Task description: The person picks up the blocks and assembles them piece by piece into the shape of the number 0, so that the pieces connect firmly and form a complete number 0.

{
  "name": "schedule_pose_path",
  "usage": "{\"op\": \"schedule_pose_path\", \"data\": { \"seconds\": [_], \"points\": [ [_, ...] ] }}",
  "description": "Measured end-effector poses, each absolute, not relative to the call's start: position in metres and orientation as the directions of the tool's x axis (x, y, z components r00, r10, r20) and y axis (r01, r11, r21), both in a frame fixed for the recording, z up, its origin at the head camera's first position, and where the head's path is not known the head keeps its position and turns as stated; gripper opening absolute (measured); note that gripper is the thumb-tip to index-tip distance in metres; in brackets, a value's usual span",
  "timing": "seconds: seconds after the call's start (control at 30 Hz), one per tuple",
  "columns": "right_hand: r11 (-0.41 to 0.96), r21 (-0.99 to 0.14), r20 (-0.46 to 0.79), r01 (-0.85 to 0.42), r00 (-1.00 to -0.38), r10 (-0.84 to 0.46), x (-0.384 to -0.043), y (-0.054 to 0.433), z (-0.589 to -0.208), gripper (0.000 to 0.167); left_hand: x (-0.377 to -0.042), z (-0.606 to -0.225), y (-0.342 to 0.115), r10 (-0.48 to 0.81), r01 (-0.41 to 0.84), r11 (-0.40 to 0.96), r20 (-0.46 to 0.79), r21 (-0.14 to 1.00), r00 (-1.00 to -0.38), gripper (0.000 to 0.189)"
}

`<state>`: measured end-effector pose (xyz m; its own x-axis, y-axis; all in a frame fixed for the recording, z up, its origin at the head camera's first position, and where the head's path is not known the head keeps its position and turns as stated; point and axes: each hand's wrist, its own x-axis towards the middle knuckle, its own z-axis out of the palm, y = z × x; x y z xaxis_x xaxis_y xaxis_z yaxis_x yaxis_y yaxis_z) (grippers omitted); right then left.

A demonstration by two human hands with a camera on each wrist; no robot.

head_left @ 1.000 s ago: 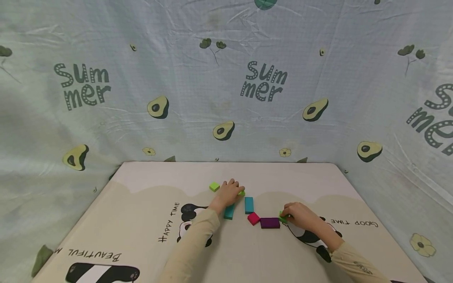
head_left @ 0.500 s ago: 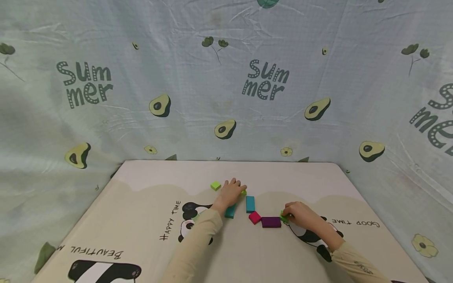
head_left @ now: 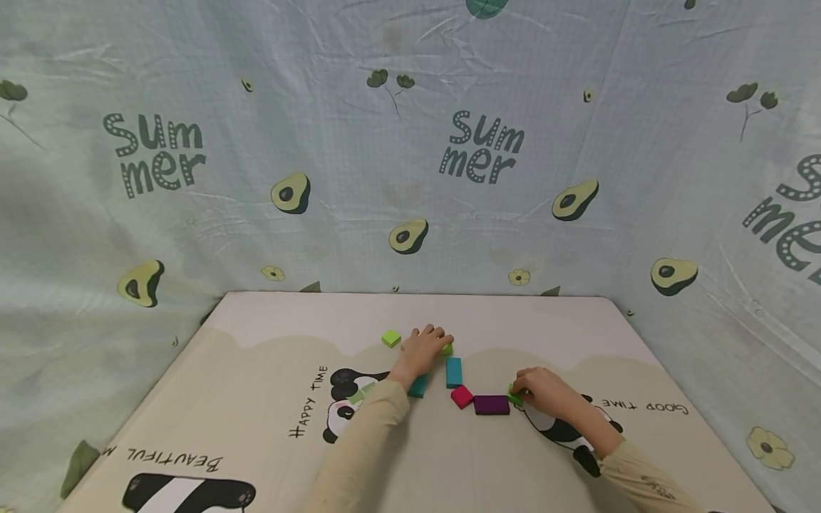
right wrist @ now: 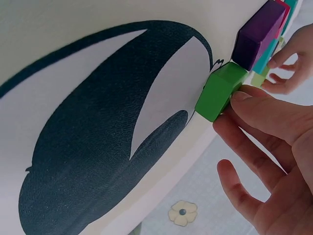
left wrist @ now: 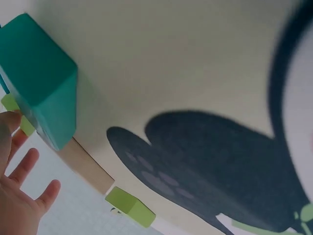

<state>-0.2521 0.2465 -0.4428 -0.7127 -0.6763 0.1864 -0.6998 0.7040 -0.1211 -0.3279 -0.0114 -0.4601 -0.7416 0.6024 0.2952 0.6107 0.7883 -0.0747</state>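
Note:
My left hand pinches a light green block just behind the upright-lying teal block. Another teal block is partly hidden by that hand; it looms large in the left wrist view. My right hand holds a green block between thumb and fingertips, against the right end of the purple block. A red block touches the purple one's left end, and its far corner is close to the upper teal block. Together they make a bent row.
A loose light green block lies at the back left of the left hand. The left wrist view shows a plain wood-coloured block beside the teal one. The table has printed pandas and ends before a hanging printed sheet.
My left hand has slid a little to the right with the light green block, nearer the upper teal block. My right hand stays at the green block.

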Motion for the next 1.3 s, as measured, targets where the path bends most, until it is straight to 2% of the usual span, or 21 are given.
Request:
{"op": "schedule_pose_path", "data": {
  "seconds": [0.13, 0.57, 0.87, 1.3],
  "points": [
    [0.703, -0.121, 0.190, -0.701, -0.712, -0.676, -0.2527, 0.2469, -0.4428, 0.013, -0.3275, -0.4595, -0.0090, 0.608, 0.629, 0.776, 0.322, -0.051, -0.726, 0.025],
    [0.697, -0.107, 0.191, -0.709, -0.703, -0.685, -0.2514, 0.2466, -0.4437, 0.013, -0.3280, -0.4608, -0.0025, 0.651, 0.665, 0.742, 0.330, -0.085, -0.684, 0.024],
    [0.702, -0.106, 0.191, -0.705, -0.707, -0.681, -0.2512, 0.2462, -0.4432, 0.014, -0.3275, -0.4557, -0.0022, 0.662, 0.668, 0.738, 0.288, -0.092, -0.692, 0.026],
    [0.717, -0.105, 0.177, -0.689, -0.722, -0.669, -0.2499, 0.2458, -0.4426, 0.013, -0.3275, -0.4550, -0.0034, 0.632, 0.633, 0.770, 0.235, -0.078, -0.739, 0.028]
  ]
}}
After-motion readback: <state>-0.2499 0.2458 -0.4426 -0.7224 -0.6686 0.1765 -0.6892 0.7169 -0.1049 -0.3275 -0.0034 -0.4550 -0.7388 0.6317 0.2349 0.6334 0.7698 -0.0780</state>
